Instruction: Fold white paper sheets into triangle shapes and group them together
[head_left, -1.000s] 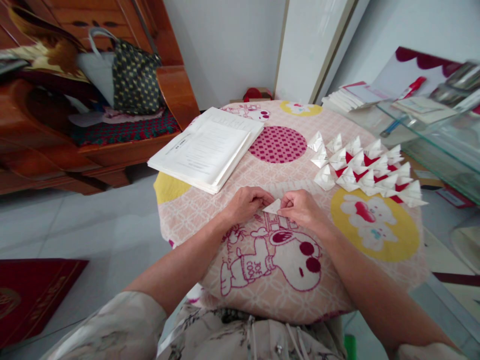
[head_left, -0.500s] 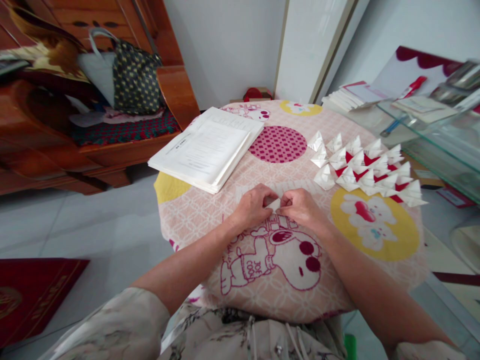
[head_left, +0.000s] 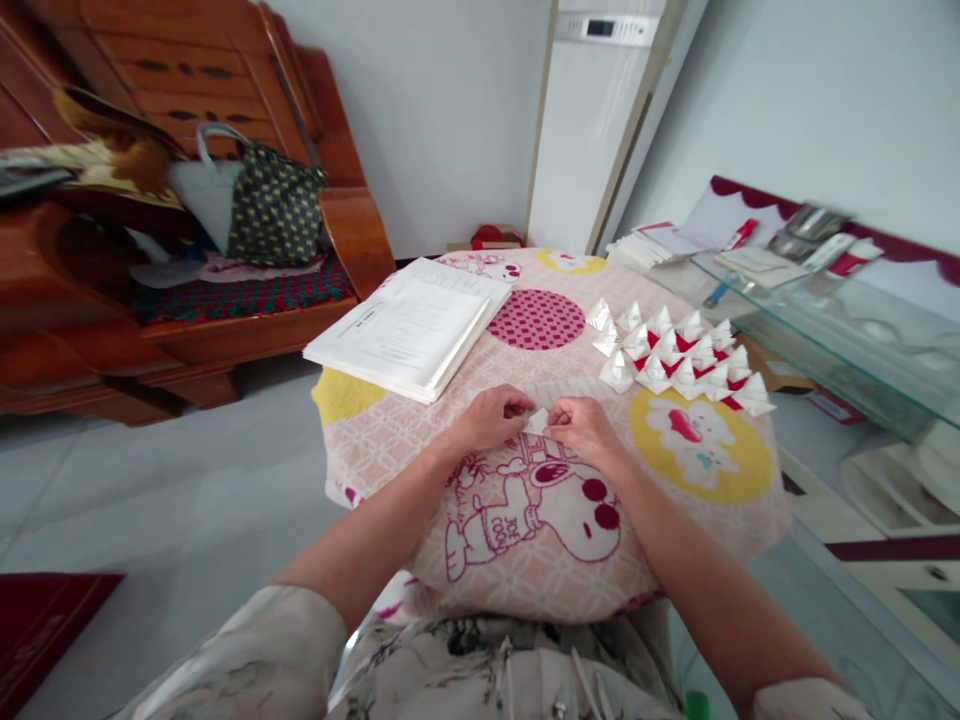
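Observation:
A small folded piece of white paper (head_left: 536, 422) is pinched between my two hands, just above the patterned tablecloth (head_left: 465, 505). My left hand (head_left: 491, 416) has its fingers closed on the paper's left side. On the right side, the fingertips of my right hand (head_left: 583, 428) press together on it. Some of the paper is hidden behind my fingers. Rows of pointed folded paper pieces (head_left: 682, 375), white with red between them, stand to the right of my hands. Up and to the left lies a stack of printed white sheets (head_left: 409, 325).
A glass shelf (head_left: 847, 340) with cups, a red marker and papers stands at the right, close to the round table. At the left is a wooden bench (head_left: 262, 300) holding a dark patterned bag (head_left: 274, 205). A red box (head_left: 52, 630) rests on the floor.
The camera view has tilted up and turned right, so the scene sits lower and further left. Both hands still hold the paper, with slightly more of it showing between them.

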